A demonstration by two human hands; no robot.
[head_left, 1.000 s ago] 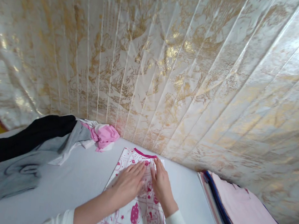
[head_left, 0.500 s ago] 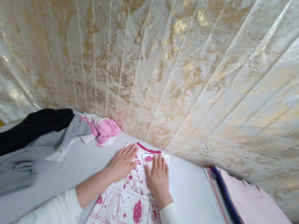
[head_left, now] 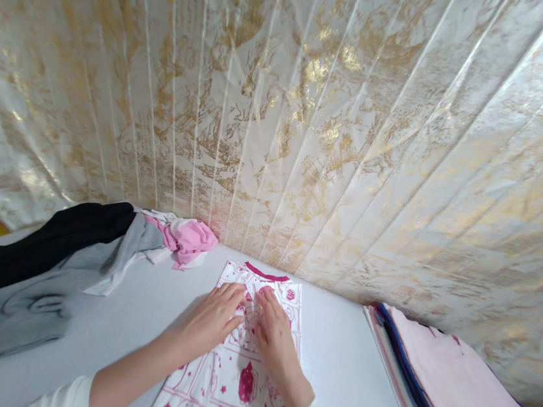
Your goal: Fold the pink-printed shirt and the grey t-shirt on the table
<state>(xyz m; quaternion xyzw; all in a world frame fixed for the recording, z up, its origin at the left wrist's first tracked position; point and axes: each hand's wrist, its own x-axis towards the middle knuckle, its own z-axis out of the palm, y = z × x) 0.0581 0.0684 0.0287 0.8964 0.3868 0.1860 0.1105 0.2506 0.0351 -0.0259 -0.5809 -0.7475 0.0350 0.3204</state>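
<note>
A white garment with a dark pink print and a dark pink neckband (head_left: 247,384) lies lengthwise on the white surface, its neckband at the far end. My left hand (head_left: 214,314) rests palm down on its upper left part, fingers stretched out toward the neckband. On the upper middle of the cloth lies my right hand (head_left: 277,328), also palm down with its fingers extended. Neither hand grips anything. The near end of the garment runs out of view at the bottom.
To the left lie a black garment (head_left: 62,232), a grey garment (head_left: 18,312) and a crumpled pink cloth (head_left: 193,240). A stack of folded clothes (head_left: 471,383) with light pink on top sits at the right. Behind the white surface (head_left: 349,382) hangs a gold-patterned curtain (head_left: 282,113).
Both hands have slid a little down the garment, away from the neckband. My right hand has also shifted slightly left, nearer to my left hand.
</note>
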